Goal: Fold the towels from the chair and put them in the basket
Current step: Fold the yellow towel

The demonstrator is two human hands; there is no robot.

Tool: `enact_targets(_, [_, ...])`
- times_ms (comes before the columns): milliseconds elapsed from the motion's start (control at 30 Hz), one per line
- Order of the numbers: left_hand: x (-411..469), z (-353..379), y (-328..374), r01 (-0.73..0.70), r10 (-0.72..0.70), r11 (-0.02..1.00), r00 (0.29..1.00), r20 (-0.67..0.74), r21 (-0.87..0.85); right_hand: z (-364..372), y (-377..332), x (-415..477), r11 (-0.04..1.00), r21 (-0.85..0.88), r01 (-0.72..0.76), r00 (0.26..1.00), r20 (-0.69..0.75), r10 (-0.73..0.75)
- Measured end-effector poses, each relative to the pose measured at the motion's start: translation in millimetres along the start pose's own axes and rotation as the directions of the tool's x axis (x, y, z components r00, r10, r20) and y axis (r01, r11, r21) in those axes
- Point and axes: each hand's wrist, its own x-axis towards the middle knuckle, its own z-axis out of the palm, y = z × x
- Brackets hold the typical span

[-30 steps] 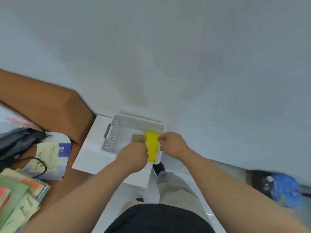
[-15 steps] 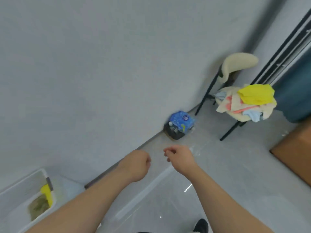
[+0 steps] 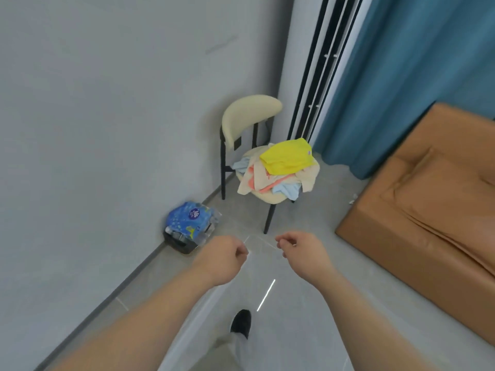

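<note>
The floor (image 3: 308, 303) is glossy pale tile. The chair (image 3: 250, 116) has smooth cream padding on matt black metal legs. Soft cloth towels (image 3: 278, 170) heap its seat. The sofa (image 3: 428, 196) looks like smooth tan leather.

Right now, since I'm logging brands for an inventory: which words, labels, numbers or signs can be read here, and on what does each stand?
No text here is legible.
On the blue plastic-wrapped pack of bottles by the wall: a round white-and-purple logo, too blurred to read.
On the crumpled yellow towel atop the pile on the cream padded chair: a small tag at one corner, too small to read.
</note>
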Motion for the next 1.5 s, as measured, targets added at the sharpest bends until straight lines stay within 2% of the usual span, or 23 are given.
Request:
enact_targets(267, [225.4, 40.1, 77.9, 0.031, -0.025, 0.997, 0.997, 0.076, -0.075, -133.8, 40.0, 178.0, 0.988, -0.153, 0.018, 0.999, -0.044, -0.025])
enact_targets(500, [392.9, 18.2, 165.0, 0.035, -0.03, 0.998, 0.996, 0.085, -0.058, -256.2, 68.2, 320.7, 0.967, -0.253, -0.032, 0.999, 0.004, 0.034])
enact_targets(667, [496.0, 12.5, 203.4, 0.113, -0.104, 0.98, 0.993, 0.062, -0.166, -304.0, 90.3, 443.8, 0.961, -0.276, 0.029, 0.994, 0.113, 0.002])
enact_targets(733, [536.8, 18.3, 212.4, 0.182, -0.178, 0.958, 0.983, 0.037, -0.221, -312.8, 101.4, 506.1, 0.959, -0.275, 0.069, 0.984, 0.178, -0.02])
enact_targets(867, [584.6, 32.8, 231.3, 0.333, -0.367, 0.883, 0.929, -0.045, -0.33, -317.1, 118.6, 603.7, 0.956, -0.27, 0.116, 0.947, 0.32, -0.024])
enact_targets(1000, [614.6, 51.6, 263.6, 0.454, -0.53, 0.78, 0.845, -0.07, -0.43, -315.0, 137.2, 685.0, 0.953, -0.297, 0.057, 0.904, 0.42, 0.077])
enact_targets(1233, [664.9, 106.6, 266.7, 0.495, -0.653, 0.646, 0.753, -0.085, -0.582, -267.0, 167.9, 778.8, 0.943, -0.333, 0.007, 0.905, 0.403, 0.136])
enact_targets(1333, [700.8, 142.4, 247.9, 0.458, -0.655, 0.65, 0.742, -0.142, -0.607, -232.4, 193.3, 813.6, 0.96, -0.275, 0.042, 0.937, 0.346, 0.058])
enact_targets(1400, [725.8, 167.8, 233.7, 0.409, -0.65, 0.666, 0.728, -0.217, -0.623, -208.7, 207.6, 834.3, 0.97, -0.212, 0.12, 0.937, 0.348, -0.04])
enact_targets(1500, [751.0, 206.4, 220.1, 0.337, -0.662, 0.674, 0.67, -0.336, -0.657, -182.7, 232.5, 852.4, 0.969, -0.095, 0.227, 0.92, 0.347, -0.181])
